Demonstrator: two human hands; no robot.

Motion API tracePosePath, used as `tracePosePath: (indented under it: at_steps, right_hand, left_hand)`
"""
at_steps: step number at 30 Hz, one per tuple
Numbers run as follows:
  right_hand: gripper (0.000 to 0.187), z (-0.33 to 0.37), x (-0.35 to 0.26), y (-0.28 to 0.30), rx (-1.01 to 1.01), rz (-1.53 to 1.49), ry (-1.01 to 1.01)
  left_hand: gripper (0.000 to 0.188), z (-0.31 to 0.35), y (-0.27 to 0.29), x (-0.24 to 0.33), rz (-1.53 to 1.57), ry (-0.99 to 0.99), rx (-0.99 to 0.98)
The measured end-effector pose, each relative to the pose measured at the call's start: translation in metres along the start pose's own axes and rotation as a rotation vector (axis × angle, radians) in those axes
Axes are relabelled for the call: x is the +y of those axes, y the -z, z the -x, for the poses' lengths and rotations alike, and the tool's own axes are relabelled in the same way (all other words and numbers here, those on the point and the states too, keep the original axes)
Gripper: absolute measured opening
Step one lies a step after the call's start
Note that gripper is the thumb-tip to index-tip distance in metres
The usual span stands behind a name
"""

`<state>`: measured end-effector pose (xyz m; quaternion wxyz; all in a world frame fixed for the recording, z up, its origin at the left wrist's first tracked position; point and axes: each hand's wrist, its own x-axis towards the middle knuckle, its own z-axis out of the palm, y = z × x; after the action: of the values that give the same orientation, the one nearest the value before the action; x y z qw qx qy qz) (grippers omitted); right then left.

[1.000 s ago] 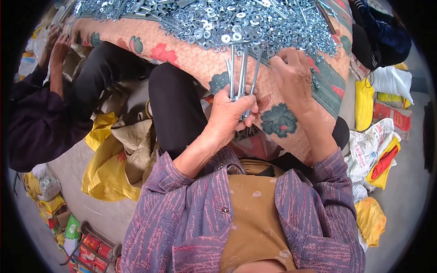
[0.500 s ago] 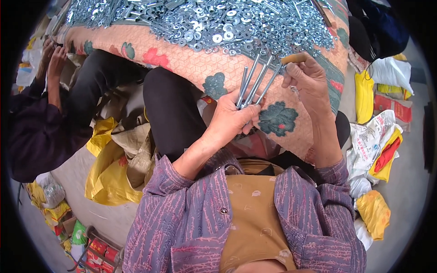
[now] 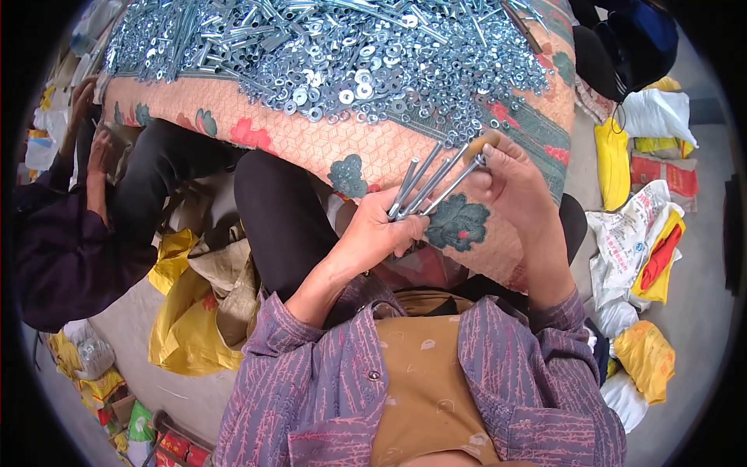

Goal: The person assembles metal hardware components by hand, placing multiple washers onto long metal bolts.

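My left hand [image 3: 373, 237] is closed around several slim metal rods [image 3: 422, 187], which fan up and to the right. Thumb and index finger of my right hand [image 3: 520, 183] pinch the upper end of the rightmost rod [image 3: 451, 187]. A small shiny metal fitting [image 3: 477, 161] shows there; whether it is a nut or a washer is hard to make out. A tan finger cover [image 3: 482, 145] sits on a right fingertip. Both hands are above the near edge of a patterned peach cloth [image 3: 303, 148]. Beyond them spreads a heap of loose washers and nuts [image 3: 362, 89].
Metal tubes and rods [image 3: 233, 35] lie in the far part of the heap. Another person's hand [image 3: 101, 152] is at the left. A yellow sack [image 3: 183, 323] lies on the floor left of my knee. Plastic bags [image 3: 626, 241] lie along the right.
The view has shifted, so more of the heap shows. My right hand has tilted closer over the rod end, where the metal fitting now sits. The left hand keeps its hold on the rods.
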<state>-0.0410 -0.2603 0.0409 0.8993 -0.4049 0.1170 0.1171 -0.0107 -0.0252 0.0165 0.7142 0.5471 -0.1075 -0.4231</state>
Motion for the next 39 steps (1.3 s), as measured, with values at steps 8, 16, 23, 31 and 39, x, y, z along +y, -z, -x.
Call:
tracePosePath:
  at_steps: [8, 16, 23, 31, 39]
  right_hand:
    - [0.030, -0.004, -0.018, 0.007, 0.297, 1.163, 0.492]
    - [0.015, -0.041, -0.058, 0.083, 0.658, 2.034, 0.704]
    - [0.010, 0.000, -0.023, -0.003, 0.146, 0.743, 0.344]
    - [0.009, 0.015, -0.008, -0.015, 0.128, 0.552, 0.440]
    - [0.014, 0.018, -0.007, -0.019, 0.121, 0.767, 0.442]
  left_hand:
    - [0.023, -0.006, 0.007, 0.004, 0.327, -0.022, -0.055]
    - [0.025, -0.001, -0.001, 0.009, 0.260, 0.024, -0.031]
    - [0.025, -0.001, 0.002, 0.005, 0.196, 0.079, -0.076]
    - [0.024, 0.002, 0.003, 0.008, 0.212, 0.129, -0.124]
    - [0.019, 0.003, 0.008, 0.012, 0.236, 0.194, -0.133]
